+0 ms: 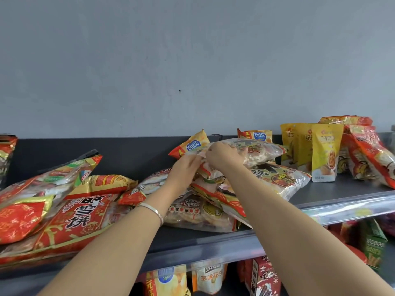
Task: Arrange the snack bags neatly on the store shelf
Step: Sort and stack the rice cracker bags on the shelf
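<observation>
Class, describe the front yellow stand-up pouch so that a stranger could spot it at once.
On the dark grey upper shelf, look right, beside the leaning red foil bags. Yellow stand-up pouches stand in a row there; the frontmost pouch alone shows its whole face, white base included.

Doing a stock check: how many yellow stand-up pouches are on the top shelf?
3, standing together at the right of the shelf: the nearest pouch, the middle pouch, the leftmost pouch. Others may hide behind.
</observation>
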### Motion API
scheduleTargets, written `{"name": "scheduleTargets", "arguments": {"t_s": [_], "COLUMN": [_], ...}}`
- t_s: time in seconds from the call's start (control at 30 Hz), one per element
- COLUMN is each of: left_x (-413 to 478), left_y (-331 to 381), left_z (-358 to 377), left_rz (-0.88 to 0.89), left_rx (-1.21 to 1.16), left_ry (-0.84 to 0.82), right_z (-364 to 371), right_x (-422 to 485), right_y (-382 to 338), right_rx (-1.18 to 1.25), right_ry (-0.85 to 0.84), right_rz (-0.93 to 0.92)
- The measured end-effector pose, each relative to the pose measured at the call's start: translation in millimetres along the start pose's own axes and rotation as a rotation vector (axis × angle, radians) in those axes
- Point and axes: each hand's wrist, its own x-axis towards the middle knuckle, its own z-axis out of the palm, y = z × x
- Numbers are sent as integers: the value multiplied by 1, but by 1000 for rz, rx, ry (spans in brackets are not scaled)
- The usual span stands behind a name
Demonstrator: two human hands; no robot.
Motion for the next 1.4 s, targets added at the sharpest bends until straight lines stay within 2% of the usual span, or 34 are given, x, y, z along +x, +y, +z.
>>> {"name": "scheduleTargets", "arguments": {"t_s": [0.07, 0.13, 0.37, 0.53, 0.6, 0.7, 0.77, 1.03, 1.13, 1.2, 1.27, 1.33, 1.4], "left_x": [1, 2, -7, -20, -25, -34, -38, -40, -38, -36, -33, -31, -31], "left_y": [-13, -27, -58, -78, -87, -98, -103, -103, -104, -103, -104, -105, -105], "left_z": [-14, -29, -78, -104, -111, -111, -105, -87, -88, -89, -90, -92, -95], "left_rz": [-71, -119, -219, -233, -223, -227, -237, -203, -161, -147, -169, -242, -324], "left_rx": [95, 194, 459, 520, 508, 464, 519, 795, 778, 771, 749, 687, 631], "left_ry": [93, 113, 41, -65, -115, -300, -369, -379, -302, -258, -291, -399, -469], "right_z": [2, 5, 22, 48, 60, 80, 90, 103, 96, 89, 82, 80, 79], "right_x": [0, 0, -9, -16, -18, -20, -22, -46, -53, -53, -50, -48, -47], "right_y": [-3, -7, -49, -81, -90, -95, -95, -86, -86, -88, -84, -75, -68], "right_rx": [-1, 21, -50, -18, -4, -53, -80, -25, -240, -322, -358, -402, -433], "right_ry": [26, 33, 43, -73, -120, -193, -179, -30, 191, 292, 265, 192, 113], "right_rz": [-84, -159, -417, -555, -542, -491, -468, -419, -427, -367, -279, -210, -197]}}
